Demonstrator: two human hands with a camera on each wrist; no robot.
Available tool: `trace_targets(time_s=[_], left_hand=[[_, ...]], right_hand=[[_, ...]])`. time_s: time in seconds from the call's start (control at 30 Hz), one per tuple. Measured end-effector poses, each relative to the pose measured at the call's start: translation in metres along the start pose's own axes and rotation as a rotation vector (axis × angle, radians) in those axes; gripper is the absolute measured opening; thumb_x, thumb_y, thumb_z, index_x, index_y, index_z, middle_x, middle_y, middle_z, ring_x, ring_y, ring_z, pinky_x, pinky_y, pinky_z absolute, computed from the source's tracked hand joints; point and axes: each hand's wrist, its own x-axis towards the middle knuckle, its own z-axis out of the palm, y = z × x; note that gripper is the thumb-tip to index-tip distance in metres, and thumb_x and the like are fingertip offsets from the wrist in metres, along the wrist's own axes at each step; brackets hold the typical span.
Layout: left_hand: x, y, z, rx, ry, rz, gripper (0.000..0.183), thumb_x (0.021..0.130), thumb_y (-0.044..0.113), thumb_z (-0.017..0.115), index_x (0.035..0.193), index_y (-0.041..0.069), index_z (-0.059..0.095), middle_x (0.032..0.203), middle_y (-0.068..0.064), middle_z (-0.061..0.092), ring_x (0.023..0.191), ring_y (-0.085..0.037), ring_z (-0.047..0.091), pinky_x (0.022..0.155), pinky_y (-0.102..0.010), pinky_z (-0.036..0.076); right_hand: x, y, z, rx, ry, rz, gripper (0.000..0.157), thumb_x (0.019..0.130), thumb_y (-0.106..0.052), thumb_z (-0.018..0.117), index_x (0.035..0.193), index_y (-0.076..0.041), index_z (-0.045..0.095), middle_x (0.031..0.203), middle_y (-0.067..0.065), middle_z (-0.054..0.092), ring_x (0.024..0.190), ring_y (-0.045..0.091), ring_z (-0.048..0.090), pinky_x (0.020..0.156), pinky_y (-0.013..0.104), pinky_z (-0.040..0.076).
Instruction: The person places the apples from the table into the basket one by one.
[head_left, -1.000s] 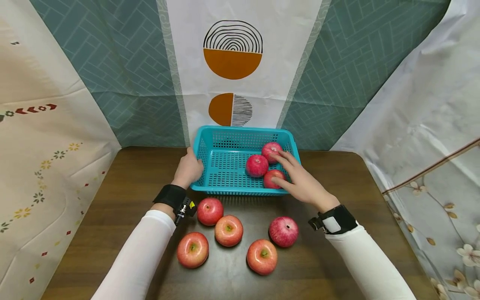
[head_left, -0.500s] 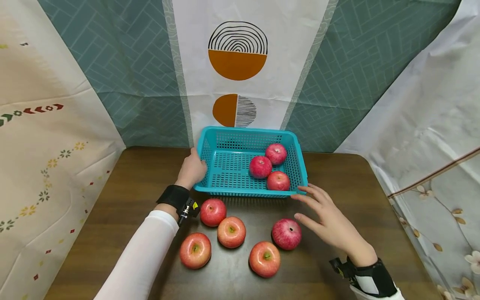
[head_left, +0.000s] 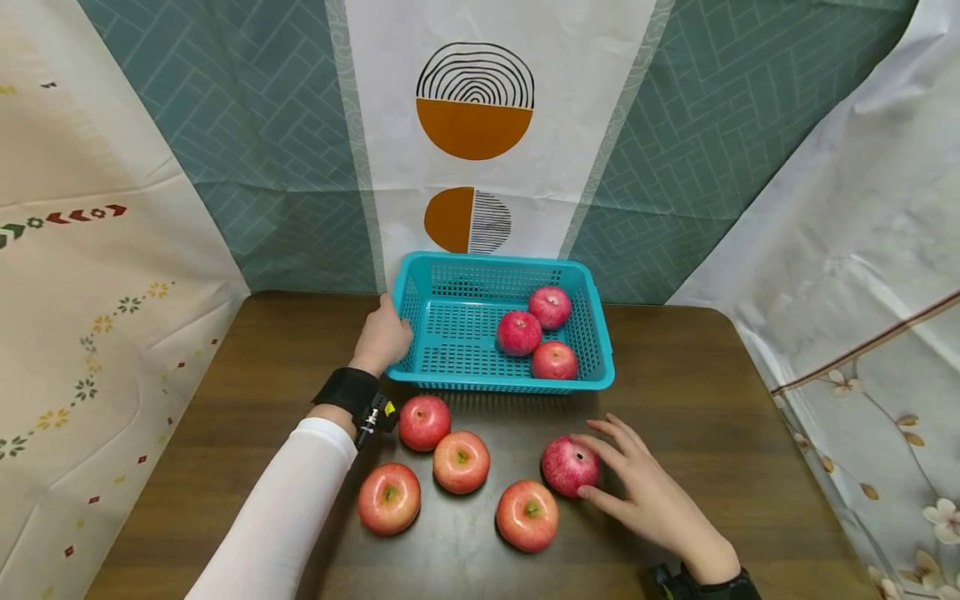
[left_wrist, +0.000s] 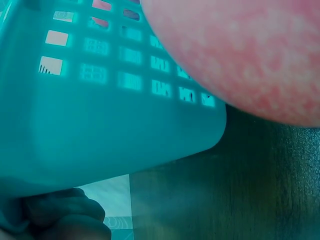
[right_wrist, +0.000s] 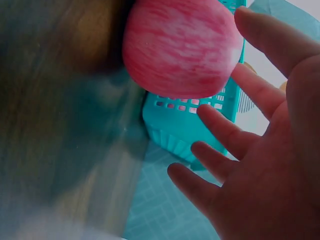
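My left hand (head_left: 383, 337) grips the left rim of a turquoise plastic basket (head_left: 480, 383); in the left wrist view its curled fingers (left_wrist: 70, 212) show below the rim. Three red apples lie in the basket's right half, one of them a front apple (head_left: 555, 360). My right hand (head_left: 648, 492) reaches over the table to a dark red apple (head_left: 566, 468) in front of the basket. In the right wrist view its fingers are spread, with thumb and index fingertips right at the side of that apple (right_wrist: 180, 47).
On the brown wooden table (head_left: 300, 333) lie several more apples: a red apple (head_left: 424, 422) by the left wrist, a lighter apple (head_left: 461, 462), a front-left apple (head_left: 389, 497) and an orange-red apple (head_left: 527, 515). A patterned cloth (head_left: 285, 225) hangs behind the basket.
My right hand has moved from above the apples in the basket, back toward me, to the dark red apple on the table. My left hand has stayed on the basket rim.
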Motion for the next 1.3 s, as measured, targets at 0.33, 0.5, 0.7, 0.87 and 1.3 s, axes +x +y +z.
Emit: trace_targets(time_s=[0.33,0.5,0.7,0.87,1.3], left_hand=[[0.002,-0.003,-0.001,-0.003,0.003,0.004,0.063,0.111,0.016,0.043,0.162,-0.01,0.015,0.138,-0.037,0.055,0.116,-0.048,0.065,0.095,-0.062,0.056],[0.003,-0.005,0.001,-0.002,0.006,0.006,0.063,0.111,0.016,0.044,0.161,-0.01,0.016,0.136,-0.037,0.056,0.115,-0.048,0.066,0.093,-0.061,0.057],[0.003,-0.004,0.001,-0.003,0.007,0.006,0.062,0.112,0.017,0.043,0.161,-0.01,0.017,0.136,-0.038,0.056,0.114,-0.048,0.067,0.092,-0.061,0.057],[0.002,-0.003,0.001,0.008,0.001,-0.001,0.064,0.111,0.016,0.043,0.162,-0.01,0.014,0.137,-0.038,0.056,0.115,-0.048,0.066,0.093,-0.061,0.057],[0.002,-0.001,0.003,0.004,0.002,-0.002,0.065,0.111,0.016,0.044,0.162,-0.01,0.014,0.136,-0.038,0.057,0.113,-0.048,0.067,0.091,-0.06,0.057]], right_hand=[[0.002,-0.002,0.01,0.03,-0.008,-0.028,0.095,0.081,-0.03,0.096,0.161,-0.03,0.046,0.163,0.016,0.039,0.154,0.051,0.028,0.104,0.067,0.048],[0.006,-0.004,0.014,0.016,-0.033,-0.03,0.093,0.08,-0.029,0.096,0.16,-0.027,0.049,0.162,0.018,0.041,0.152,0.049,0.032,0.104,0.066,0.049],[0.012,-0.009,0.016,-0.032,-0.052,-0.037,0.094,0.077,-0.03,0.098,0.158,-0.029,0.051,0.161,0.015,0.044,0.146,0.034,0.043,0.1,0.054,0.056],[0.02,-0.012,0.017,-0.065,-0.083,-0.058,0.095,0.078,-0.029,0.098,0.16,-0.029,0.049,0.161,0.016,0.044,0.143,0.035,0.046,0.102,0.052,0.055],[0.033,-0.014,0.028,-0.093,-0.094,-0.134,0.066,0.079,-0.023,0.094,0.139,-0.024,0.067,0.141,0.005,0.057,0.129,0.024,0.053,0.09,0.04,0.06]])
